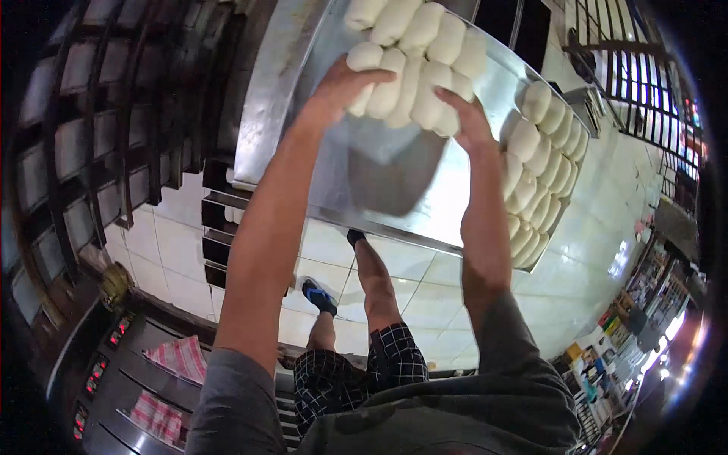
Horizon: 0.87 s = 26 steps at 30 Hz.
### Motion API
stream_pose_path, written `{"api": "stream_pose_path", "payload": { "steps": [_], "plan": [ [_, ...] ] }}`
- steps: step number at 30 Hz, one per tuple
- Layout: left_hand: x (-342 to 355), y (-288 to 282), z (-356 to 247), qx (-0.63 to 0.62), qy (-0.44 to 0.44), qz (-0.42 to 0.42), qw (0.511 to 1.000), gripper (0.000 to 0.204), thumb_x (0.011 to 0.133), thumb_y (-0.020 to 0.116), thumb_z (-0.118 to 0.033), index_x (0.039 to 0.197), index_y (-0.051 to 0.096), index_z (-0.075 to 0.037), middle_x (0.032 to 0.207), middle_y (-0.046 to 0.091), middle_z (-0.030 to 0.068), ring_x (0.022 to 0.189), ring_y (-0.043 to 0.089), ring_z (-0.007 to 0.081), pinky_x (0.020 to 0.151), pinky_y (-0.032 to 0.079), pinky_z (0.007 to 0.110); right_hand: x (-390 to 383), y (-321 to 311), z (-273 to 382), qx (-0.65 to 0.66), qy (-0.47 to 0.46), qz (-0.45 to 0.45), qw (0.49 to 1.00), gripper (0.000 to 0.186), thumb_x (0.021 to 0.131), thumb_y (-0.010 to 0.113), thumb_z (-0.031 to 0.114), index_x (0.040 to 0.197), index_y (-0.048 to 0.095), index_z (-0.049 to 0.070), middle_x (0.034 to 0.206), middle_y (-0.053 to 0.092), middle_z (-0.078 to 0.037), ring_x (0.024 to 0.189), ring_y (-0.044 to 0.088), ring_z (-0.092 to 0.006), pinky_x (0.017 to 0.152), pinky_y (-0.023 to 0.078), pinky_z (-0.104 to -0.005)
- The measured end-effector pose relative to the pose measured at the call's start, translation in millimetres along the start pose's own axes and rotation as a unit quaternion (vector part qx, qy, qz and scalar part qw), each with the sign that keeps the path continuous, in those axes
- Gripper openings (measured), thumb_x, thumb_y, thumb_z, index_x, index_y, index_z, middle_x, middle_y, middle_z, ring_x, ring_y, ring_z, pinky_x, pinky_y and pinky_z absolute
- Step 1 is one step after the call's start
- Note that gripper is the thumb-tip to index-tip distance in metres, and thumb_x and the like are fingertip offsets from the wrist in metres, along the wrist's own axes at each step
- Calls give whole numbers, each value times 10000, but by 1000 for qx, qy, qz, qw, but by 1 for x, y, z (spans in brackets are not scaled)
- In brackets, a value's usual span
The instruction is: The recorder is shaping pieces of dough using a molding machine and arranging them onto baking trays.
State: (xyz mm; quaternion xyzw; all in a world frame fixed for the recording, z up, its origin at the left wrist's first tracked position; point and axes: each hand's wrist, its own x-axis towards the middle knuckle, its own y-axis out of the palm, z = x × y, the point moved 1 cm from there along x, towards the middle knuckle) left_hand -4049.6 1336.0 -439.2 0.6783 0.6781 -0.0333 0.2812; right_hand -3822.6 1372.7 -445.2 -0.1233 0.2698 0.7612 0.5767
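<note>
Between my two hands I hold a row of several pale, oblong dough rolls (409, 87) pressed side by side. My left hand (337, 89) grips the left end, its thumb lying across the rolls. At the opposite end, my right hand (470, 120) closes round the last pieces, thumb over the top. Under the row is a shiny metal tray (322, 178), with a dark shadow on its surface. Just beyond, more dough rolls (419, 29) lie at the tray's far side. Whether the held row touches those is hard to tell.
Several rows of dough rolls (540, 161) fill the tray's right end. Dark slatted racks (121, 98) stand at the left, with dark trays (216, 239) lower down. Red-and-white checked cloths (178, 358) lie on equipment at the lower left. Pale floor tiles (599, 265) surround the table.
</note>
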Motion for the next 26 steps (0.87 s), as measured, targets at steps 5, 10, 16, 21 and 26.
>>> {"api": "stream_pose_path", "payload": {
  "steps": [5,10,16,21,26],
  "plan": [
    [-127,-18,67,-156,-61,-70,983,606,643,775,-99,1176,502,-8,1099,576,84,988,564,189,842,466,314,-102,-25,-70,109,57,83,989,587,713,523,28,1276,368,-39,1183,514,-193,1019,566,-304,879,489,-403],
    [-347,-21,140,-298,-156,-7,942,603,688,744,-58,1222,468,-9,1122,561,78,1048,529,184,911,424,309,-289,-2,-206,58,188,23,980,684,797,601,381,1304,358,-9,1273,477,-127,1118,510,-268,920,446,-370],
    [-568,-80,277,-360,-206,-161,895,605,687,753,-66,1212,460,-4,1115,570,113,1036,549,216,883,456,325,-418,84,-344,105,405,172,892,619,804,641,176,1311,347,-22,1291,445,-147,1173,472,-263,952,423,-398],
    [-688,-178,375,-210,-204,-278,915,635,633,789,-104,1173,477,15,1067,589,109,979,570,199,853,470,311,-483,218,-473,-55,412,101,904,422,755,690,59,1130,514,-20,1057,589,-107,937,593,-225,809,490,-336],
    [-715,-291,371,-113,-275,-263,918,482,677,756,-191,1083,582,5,994,632,85,894,593,163,793,476,283,-494,305,-548,-24,354,57,933,435,775,694,128,1132,511,-38,1076,586,-125,975,581,-223,805,496,-345]
  ]
}}
